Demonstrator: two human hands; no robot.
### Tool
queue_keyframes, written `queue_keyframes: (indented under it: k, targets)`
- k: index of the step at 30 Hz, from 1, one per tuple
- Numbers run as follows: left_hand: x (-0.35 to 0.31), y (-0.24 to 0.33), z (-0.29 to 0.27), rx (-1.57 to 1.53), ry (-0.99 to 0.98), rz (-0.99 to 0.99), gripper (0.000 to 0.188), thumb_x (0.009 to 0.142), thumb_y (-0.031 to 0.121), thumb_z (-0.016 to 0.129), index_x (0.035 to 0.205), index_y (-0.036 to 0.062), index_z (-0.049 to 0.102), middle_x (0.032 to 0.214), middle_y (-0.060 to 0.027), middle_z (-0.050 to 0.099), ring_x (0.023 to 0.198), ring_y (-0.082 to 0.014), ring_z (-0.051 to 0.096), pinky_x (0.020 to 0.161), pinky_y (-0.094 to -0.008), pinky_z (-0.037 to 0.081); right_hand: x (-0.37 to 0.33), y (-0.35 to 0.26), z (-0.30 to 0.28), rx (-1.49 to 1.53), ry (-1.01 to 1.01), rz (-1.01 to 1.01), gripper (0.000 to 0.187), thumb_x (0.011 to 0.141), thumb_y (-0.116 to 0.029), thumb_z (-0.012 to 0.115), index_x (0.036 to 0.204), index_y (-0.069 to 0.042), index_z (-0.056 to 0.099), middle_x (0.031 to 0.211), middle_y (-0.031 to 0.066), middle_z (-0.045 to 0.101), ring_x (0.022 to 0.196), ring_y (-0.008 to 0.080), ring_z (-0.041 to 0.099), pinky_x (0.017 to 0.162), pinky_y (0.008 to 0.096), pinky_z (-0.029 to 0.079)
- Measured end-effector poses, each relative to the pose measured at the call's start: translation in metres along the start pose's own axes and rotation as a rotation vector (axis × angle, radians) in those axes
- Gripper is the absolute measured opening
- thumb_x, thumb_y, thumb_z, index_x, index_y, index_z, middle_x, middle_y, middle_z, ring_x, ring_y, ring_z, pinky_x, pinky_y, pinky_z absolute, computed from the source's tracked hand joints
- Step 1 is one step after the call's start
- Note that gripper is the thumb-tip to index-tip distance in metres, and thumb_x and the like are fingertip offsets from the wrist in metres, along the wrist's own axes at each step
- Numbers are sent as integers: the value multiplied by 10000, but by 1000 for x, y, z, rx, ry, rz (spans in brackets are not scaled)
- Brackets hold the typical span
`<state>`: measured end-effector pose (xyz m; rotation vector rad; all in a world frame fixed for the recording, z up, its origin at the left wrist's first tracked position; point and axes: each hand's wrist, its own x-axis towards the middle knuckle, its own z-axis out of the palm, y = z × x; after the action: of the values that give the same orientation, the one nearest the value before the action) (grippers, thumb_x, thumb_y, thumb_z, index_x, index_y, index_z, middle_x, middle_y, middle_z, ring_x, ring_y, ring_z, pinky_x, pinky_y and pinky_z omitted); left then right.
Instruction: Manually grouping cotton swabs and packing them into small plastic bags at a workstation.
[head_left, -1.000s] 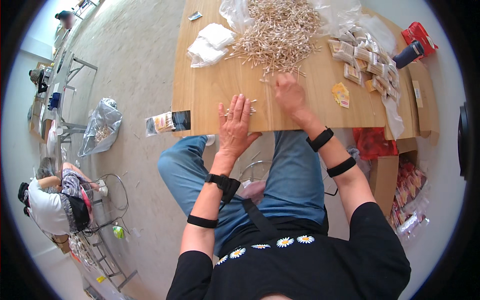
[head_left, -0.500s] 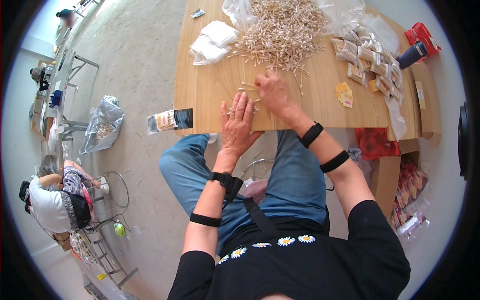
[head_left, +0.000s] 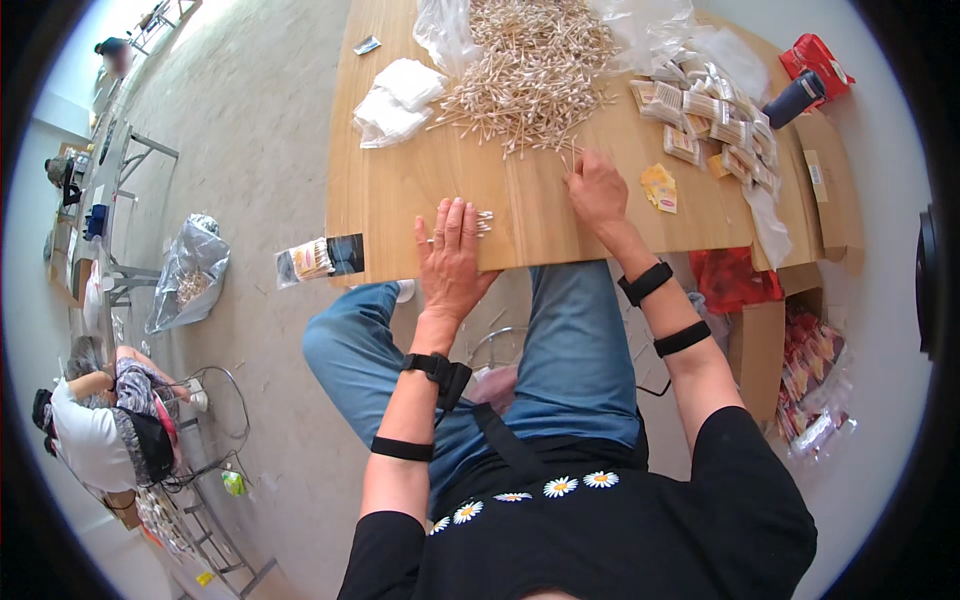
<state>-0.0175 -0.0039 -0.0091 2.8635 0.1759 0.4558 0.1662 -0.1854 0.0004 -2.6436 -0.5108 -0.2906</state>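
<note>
My left hand (head_left: 453, 254) lies flat, fingers together, on the near edge of the wooden table (head_left: 400, 190), covering a small bunch of cotton swabs (head_left: 483, 221) whose tips stick out by my fingertips. My right hand (head_left: 596, 187) rests farther in, fingers curled at the near edge of a big loose heap of cotton swabs (head_left: 530, 75), touching a few stray ones. Whether it pinches any is hidden by the fingers.
White packets (head_left: 395, 98) lie at the table's left, clear plastic bags (head_left: 445, 30) behind the heap, small filled packs (head_left: 700, 105) and yellow labels (head_left: 660, 187) to the right. A dark bottle (head_left: 795, 98) and red pouch (head_left: 815, 60) sit far right. A seated person (head_left: 95, 425) is at lower left.
My right hand has moved from beside the left hand out to the near edge of the swab heap. The left hand stays flat over the small bunch.
</note>
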Motion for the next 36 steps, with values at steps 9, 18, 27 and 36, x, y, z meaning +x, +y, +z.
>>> queue_keyframes:
  k: [9,18,27,36]
  targets:
    - [-2,-1,-3,41,-18,-4,1011,703,509,789,1498,62,352,1531,-104,377,1473,-276,290,1206,-571,113,-32,-44,-2,140,-180,-258,31,863,-91,576,870,-87,606,933,141,628,831,382,655,704,481,539]
    - [-1,-1,-2,50,-33,2,995,713,502,783,1498,67,354,1537,-103,372,1474,-277,290,1202,-577,121,-11,-37,9,228,-71,-14,61,831,-146,641,841,-87,626,901,120,625,844,350,640,753,465,516]
    - [0,1,-4,30,-41,2,987,716,497,781,1498,69,356,1541,-101,369,1474,-278,290,1199,-581,123,-7,-45,8,98,-173,-21,63,836,-133,617,887,-97,620,987,144,631,875,370,668,759,475,540]
    - [-3,-5,0,15,16,-6,966,730,515,764,1490,66,370,1539,-105,377,1473,-274,295,1199,-579,119,-41,-40,-16,175,-194,-64,141,816,-139,675,927,-74,617,1015,160,614,902,379,659,759,471,539]
